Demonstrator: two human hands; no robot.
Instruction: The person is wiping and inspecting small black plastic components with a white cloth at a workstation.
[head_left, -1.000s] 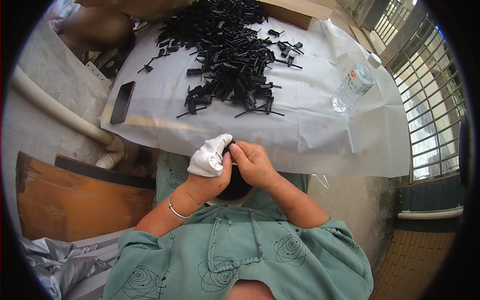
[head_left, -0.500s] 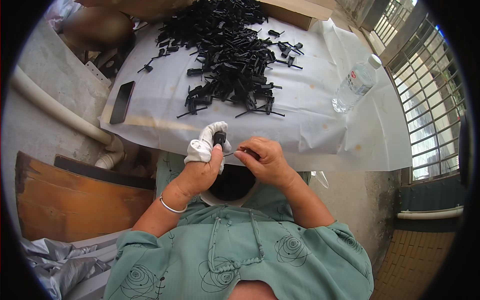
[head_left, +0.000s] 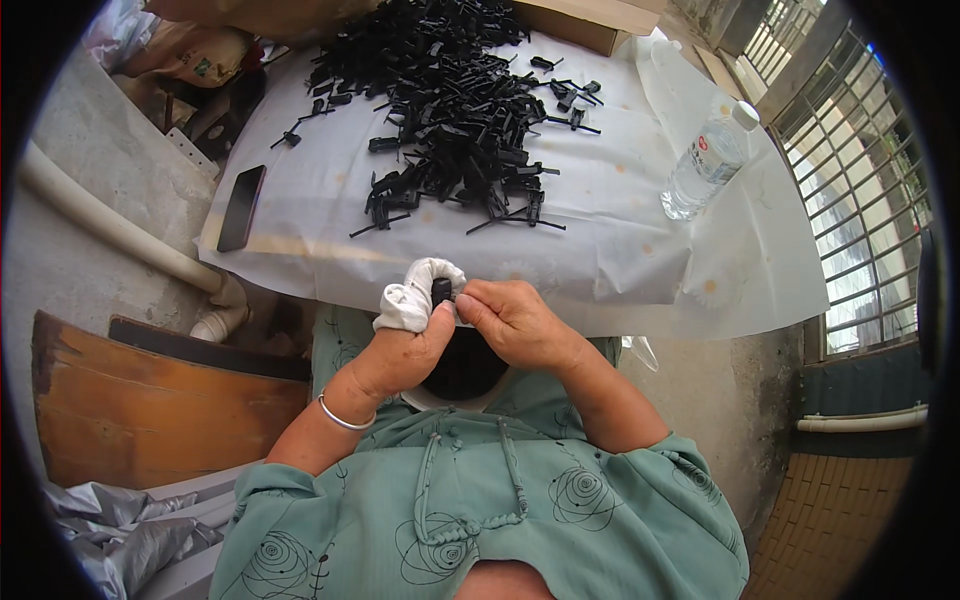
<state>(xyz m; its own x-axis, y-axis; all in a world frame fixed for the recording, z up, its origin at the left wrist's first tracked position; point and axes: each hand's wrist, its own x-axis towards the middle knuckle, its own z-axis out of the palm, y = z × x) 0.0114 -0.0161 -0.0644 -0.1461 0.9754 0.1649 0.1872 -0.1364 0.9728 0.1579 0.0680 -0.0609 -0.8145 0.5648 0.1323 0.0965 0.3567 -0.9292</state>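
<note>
My left hand (head_left: 412, 335), its fingers covered by white cloth (head_left: 408, 300), is closed around a small black plastic part (head_left: 442, 291). The part stands up between the thumb and the cloth. Right beside it, my right hand (head_left: 515, 318) is closed in a pinch against the part's right side. Whatever lies between those fingertips is hidden. Below both hands, a white-rimmed bucket (head_left: 440, 402) sits between my knees, dark inside. On the table ahead lies a large heap of black plastic parts (head_left: 460, 110), some with thin stems sticking out.
White plastic sheeting (head_left: 620, 260) covers the table. A phone (head_left: 242, 208) lies near its left edge and a clear water bottle (head_left: 708, 165) stands at the right. A cardboard box (head_left: 570, 25) sits at the back. A wooden board (head_left: 170, 400) leans at my left.
My right hand has moved left, up against the part in my left hand. The thin dark piece seen between the hands is now hidden. The left hand has dipped slightly.
</note>
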